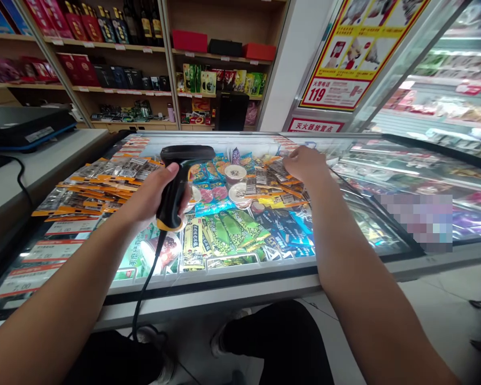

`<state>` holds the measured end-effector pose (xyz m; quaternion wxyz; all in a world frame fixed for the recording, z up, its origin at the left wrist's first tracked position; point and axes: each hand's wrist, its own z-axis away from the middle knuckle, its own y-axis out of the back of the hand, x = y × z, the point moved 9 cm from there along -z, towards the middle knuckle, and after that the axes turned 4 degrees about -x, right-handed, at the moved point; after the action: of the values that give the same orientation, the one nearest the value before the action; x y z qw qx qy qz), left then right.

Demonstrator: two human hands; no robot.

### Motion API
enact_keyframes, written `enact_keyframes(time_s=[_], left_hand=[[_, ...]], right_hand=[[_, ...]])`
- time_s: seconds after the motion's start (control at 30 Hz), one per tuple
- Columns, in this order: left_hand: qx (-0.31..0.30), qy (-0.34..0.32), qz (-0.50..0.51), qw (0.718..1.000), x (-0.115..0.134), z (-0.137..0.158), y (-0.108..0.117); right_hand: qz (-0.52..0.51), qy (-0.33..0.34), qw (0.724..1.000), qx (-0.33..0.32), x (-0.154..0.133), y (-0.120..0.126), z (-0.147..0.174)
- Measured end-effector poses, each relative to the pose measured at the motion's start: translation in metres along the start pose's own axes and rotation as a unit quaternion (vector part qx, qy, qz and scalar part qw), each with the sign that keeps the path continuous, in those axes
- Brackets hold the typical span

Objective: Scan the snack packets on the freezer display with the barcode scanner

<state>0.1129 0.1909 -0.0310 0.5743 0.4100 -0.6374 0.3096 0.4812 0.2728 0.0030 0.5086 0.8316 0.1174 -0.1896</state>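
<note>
"Where was the scanner (170,200)?"

"Left of centre in the frame, above the glass top of the freezer (240,298). Your left hand (151,193) was wrapped round its handle, and its black cord (154,262) hung toward the lower edge."

"And my right hand (309,163)?"

"Well apart from the left, right of centre. Its fingers were curled at the edge of the smaller group of orange-edged packets (278,187); whether they had closed on one, I couldn't tell."

"How far along was I?"

"Partway, I judged. A broad, overlapping pile of similar packets (100,187) lay on the glass at the left, while the smaller group remained by your right hand. Nothing showed which of them had been scanned, so I couldn't count what was done or left. You held no packet up against the scanner."

"What lay around all that?"

"Ice-cream tubs (235,172) and green wrappers (236,230) showed under the glass at the centre. A white bench (76,149) carried a black device (24,128) at the upper left, and stocked shelves (132,49) filled the top."
</note>
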Motion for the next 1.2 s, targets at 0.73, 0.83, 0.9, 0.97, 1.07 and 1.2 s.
enact_keyframes(time_s=[0.73,0.83,0.9,0.97,1.07,1.2], left_hand=[[0.11,0.012,0.041,0.993,0.008,-0.003,0.031],[0.1,0.023,0.031,0.994,0.006,-0.003,0.026],[0.092,0.027,0.026,0.995,0.005,-0.003,0.022],[0.085,0.029,0.019,0.996,0.004,-0.002,0.019],[0.061,0.033,0.008,0.998,-0.002,-0.003,0.014],[-0.021,0.045,-0.023,0.999,-0.011,-0.003,-0.001]], right_hand=[[-0.123,0.175,0.927,-0.308,-0.201,-0.175,0.08],[-0.168,0.145,0.924,-0.312,-0.183,-0.167,0.075],[-0.195,0.119,0.921,-0.315,-0.167,-0.157,0.071],[-0.223,0.082,0.921,-0.308,-0.148,-0.145,0.064],[-0.278,0.034,0.917,-0.283,-0.127,-0.131,0.048],[-0.331,0.027,0.917,-0.219,-0.115,-0.118,0.029]])
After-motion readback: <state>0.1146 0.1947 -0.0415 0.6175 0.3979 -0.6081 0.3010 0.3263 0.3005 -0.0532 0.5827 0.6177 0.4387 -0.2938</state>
